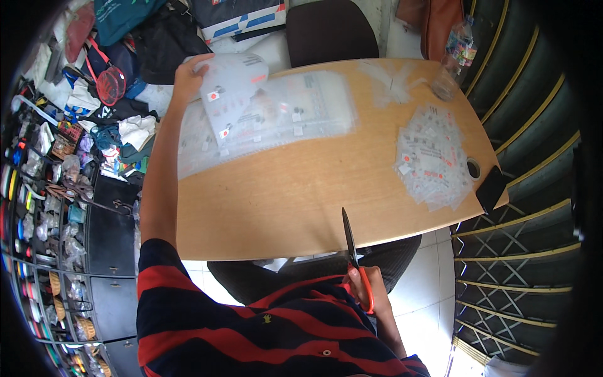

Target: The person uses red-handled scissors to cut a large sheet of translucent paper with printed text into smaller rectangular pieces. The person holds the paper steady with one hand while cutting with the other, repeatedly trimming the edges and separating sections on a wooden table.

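Note:
With my left arm stretched to the far left of the table, my left hand grips the end of a printed translucent plastic sheet. The sheet is raised and curled over at that end. Beneath it, a wide stack of similar plastic sheets lies across the far side of the table. My right hand is closed round the orange handle of a pair of scissors, close to my body at the near edge. Their dark blades point away from me and look closed.
A pile of small printed plastic pieces covers the table's right part, beside a dark phone-like object and a round hole. Clear scraps and a plastic bottle are at the far right. A dark chair stands behind the table.

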